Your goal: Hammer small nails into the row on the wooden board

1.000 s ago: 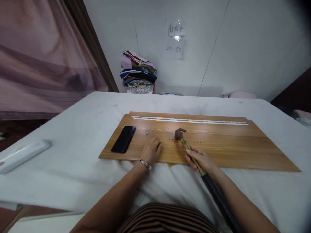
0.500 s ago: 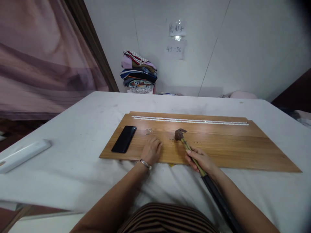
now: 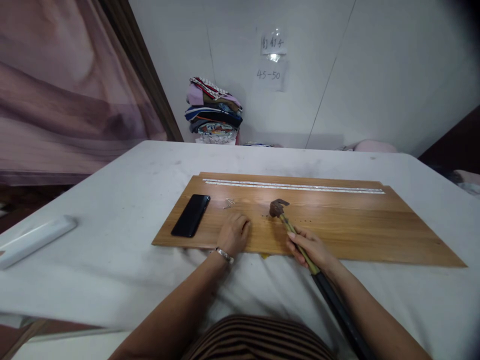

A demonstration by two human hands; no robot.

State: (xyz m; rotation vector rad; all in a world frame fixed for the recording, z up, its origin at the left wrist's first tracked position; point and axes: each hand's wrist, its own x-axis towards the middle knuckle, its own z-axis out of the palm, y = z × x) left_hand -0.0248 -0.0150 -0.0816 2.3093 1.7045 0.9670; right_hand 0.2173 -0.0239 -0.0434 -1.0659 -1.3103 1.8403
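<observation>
My right hand (image 3: 309, 245) grips the upper handle of a claw hammer (image 3: 305, 257), close below its rusty head. The handle is yellowish near the head and black along the lower grip. The hammer head hovers over or rests on the wooden board (image 3: 356, 230); I cannot tell which. My left hand (image 3: 234, 234) lies on the board's near part, loosely closed with its fingers curled under, and nothing shows in it. Several small nails (image 3: 229, 202) lie just beyond it. A row of tiny dark dots, nail heads or holes, runs near the hammer head.
A black phone (image 3: 191, 215) lies on the board's left end. Two white measuring strips (image 3: 292, 187) run along its far side. The board lies on a white-covered table (image 3: 105, 210). A white rolled object (image 3: 37, 240) is at left; folded clothes (image 3: 215, 112) are stacked beyond.
</observation>
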